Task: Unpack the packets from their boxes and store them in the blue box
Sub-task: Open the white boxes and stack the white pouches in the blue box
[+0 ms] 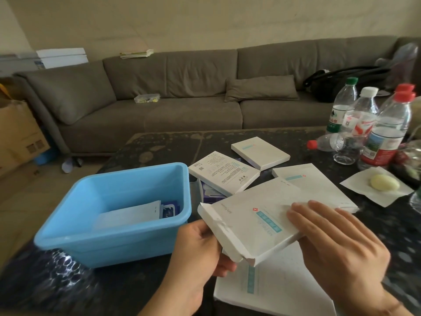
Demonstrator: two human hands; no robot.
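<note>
The white box (pixel 255 221) held above the desk (pixel 159 144) hides the left hand's (pixel 196 254) fingertips under its torn end flap, so that grip cannot be read fully. The print on the box is too blurred to read. Beneath the box, another flat white box (pixel 273 290) is partly covered and runs behind the right hand (pixel 337 242). Left of the box, the blue box (pixel 109 224) shows packets (pixel 134 215) half hidden by its near wall. Both forearms are cut by the bottom edge.

A long grey sofa (pixel 182 94) stands against a plain cream wall (pixel 205 21), behind a dark table (pixel 159 142).
</note>
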